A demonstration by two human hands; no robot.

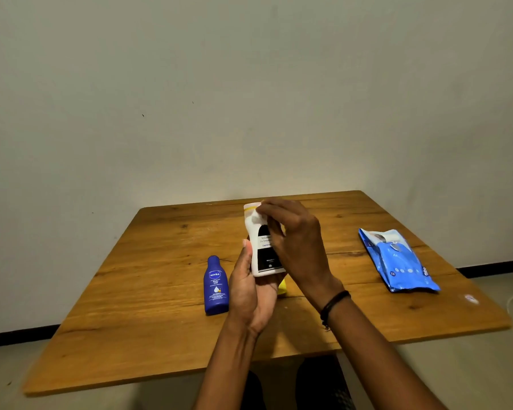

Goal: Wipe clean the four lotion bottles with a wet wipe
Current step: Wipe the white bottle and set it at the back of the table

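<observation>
1. The left hand (249, 294) holds a white plastic lotion bottle with a black label (264, 255) above the middle of the wooden surface (131, 291), with its fingers clamped round the lower half.
2. The right hand (293, 241) has its fingers (268, 216) curled onto the bottle's upper part, by the cap.
3. A dark blue plastic lotion bottle (216, 287) lies just left of the left hand.
4. A blue soft pack of wet wipes (397, 261) lies near the right edge.

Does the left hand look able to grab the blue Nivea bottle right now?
Probably not yet: the left hand grips the white bottle, though the blue bottle sits close beside it, unobstructed.
</observation>
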